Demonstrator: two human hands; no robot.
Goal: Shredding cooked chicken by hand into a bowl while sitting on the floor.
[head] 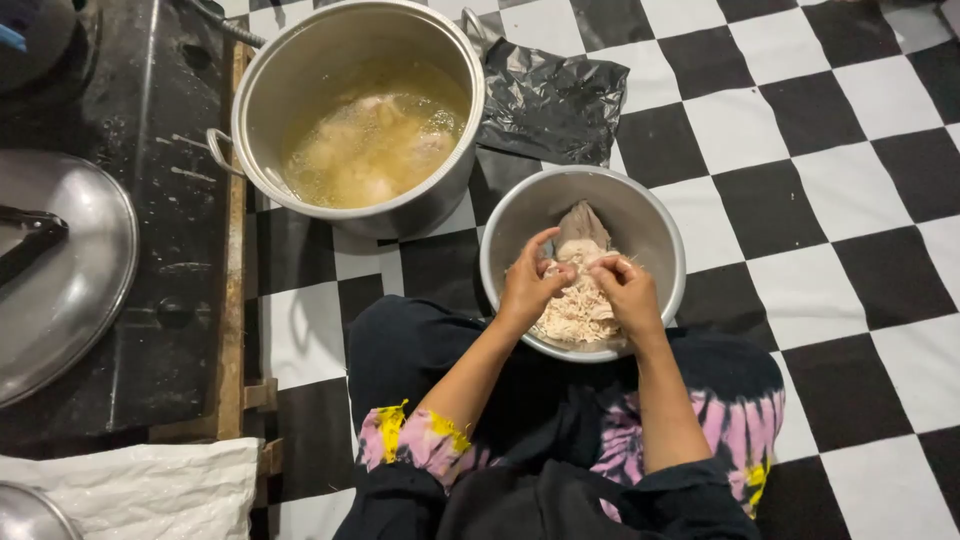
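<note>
Our hands meet over the steel bowl [655, 235]: the left hand [527, 285] and right hand [625, 292] each pinch a bit of the shredded chicken [575, 312] heaped inside, with a whole piece [583, 228] behind. The hands hide part of the heap. Beyond, a pot [300, 70] of cloudy broth blurs its contents; a black bag [550, 100] lies beside it, and a lid [70, 290] runs off the left edge.
</note>
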